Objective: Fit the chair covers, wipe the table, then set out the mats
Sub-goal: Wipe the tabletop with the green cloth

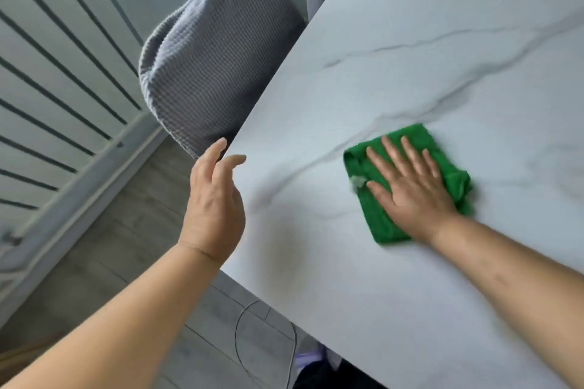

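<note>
- Wiping the table [410, 57], the right hand [410, 191] presses flat, fingers spread, on a green cloth [377, 221].
- Left hand [215, 202] hangs loose, empty.
- Overlapping strokes would serve best.

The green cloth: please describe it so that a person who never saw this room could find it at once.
Start at the white marble-look table that fills the right side of the view. On it, the right hand lies flat on the cloth. It is the only bright green thing; the table is white and the chair cover is grey.
</note>
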{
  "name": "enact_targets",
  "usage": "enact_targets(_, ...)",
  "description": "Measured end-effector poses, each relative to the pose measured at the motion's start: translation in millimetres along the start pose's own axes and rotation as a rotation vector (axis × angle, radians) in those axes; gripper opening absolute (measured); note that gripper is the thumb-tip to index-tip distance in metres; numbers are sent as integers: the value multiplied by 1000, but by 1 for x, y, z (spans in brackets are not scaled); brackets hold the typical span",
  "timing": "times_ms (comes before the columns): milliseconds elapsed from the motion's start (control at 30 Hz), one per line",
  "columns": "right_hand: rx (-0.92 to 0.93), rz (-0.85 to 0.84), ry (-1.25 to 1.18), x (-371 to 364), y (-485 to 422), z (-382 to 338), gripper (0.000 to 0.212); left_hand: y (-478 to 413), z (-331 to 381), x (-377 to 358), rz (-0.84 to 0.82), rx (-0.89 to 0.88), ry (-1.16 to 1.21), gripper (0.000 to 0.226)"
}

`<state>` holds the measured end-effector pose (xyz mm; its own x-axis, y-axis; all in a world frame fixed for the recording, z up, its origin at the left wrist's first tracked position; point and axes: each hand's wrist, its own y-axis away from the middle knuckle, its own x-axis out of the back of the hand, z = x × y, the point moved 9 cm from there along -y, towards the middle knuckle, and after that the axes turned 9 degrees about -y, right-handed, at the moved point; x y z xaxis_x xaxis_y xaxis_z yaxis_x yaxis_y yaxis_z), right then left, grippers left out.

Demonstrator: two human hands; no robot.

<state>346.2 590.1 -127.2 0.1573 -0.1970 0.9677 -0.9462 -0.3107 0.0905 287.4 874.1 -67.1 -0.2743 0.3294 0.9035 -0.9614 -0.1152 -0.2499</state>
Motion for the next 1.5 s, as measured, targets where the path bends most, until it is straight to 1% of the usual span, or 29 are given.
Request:
enact_targets(33, -149, 19, -23, 3, -26, 7, 65, 2, -5, 8, 23, 29, 21, 45)
enact_targets(67, -238, 16, -43, 1, -49, -4, 66, 9, -13, 17, 36, 72, 42, 46)
enact_targets(100, -260, 5, -54, -3, -66, -25, 67, 16, -20, 23, 42, 116, 56, 47)
enact_targets(133, -222, -6, -62, -8, -78, -55, 68, 22, -25, 28, 49, 154, 64, 49)
enact_targets(167, -138, -27, -63, -17, -80, -92, 70, 30, -30, 32, 57, 182, 62, 50)
enact_targets(267, 161, -143, -75, -49, -39, -198, 75, 51, -39, 39, 64, 243, 40, 49)
enact_targets(333, 273, -211, -79, -61, -2, -230, 78, 61, -40, 38, 40, 293, 39, 47)
enact_targets(400, 320, -239, -74, -64, 25, -228, 80, 70, -31, 37, 30, 315, 28, 45)
enact_targets(533, 351, -275, -40, -61, 77, -188, 86, 85, 3, 28, 16, 322, 15, 44)
enact_targets(700, 346, -316, -41, -53, 157, -117, 92, 117, 64, -5, -61, 359, 31, 42)
enact_targets(933, 297, -300, -45, -33, 257, 2, 89, 150, 164, -56, -185, 345, 31, 44)
enact_targets(967, 288, -271, -41, -29, 272, 22, 87, 154, 181, -63, -195, 328, 34, 44)
enact_targets(1033, 274, -156, -27, -18, 294, 59, 82, 159, 206, -75, -212, 291, 32, 45)
enact_targets(1133, 182, -52, -30, -4, 318, 125, 74, 164, 234, -89, -235, 278, 34, 44)
enact_targets(1267, 46, 77, -69, 20, 295, 188, 64, 151, 241, -102, -261, 278, -2, 43)
enact_targets(1367, -145, 168, -134, 34, 248, 231, 66, 140, 228, -112, -273, 310, -19, 43)
enact_targets(1500, -399, 275, -179, 56, 177, 274, 65, 142, 219, -123, -236, 260, -84, 48)
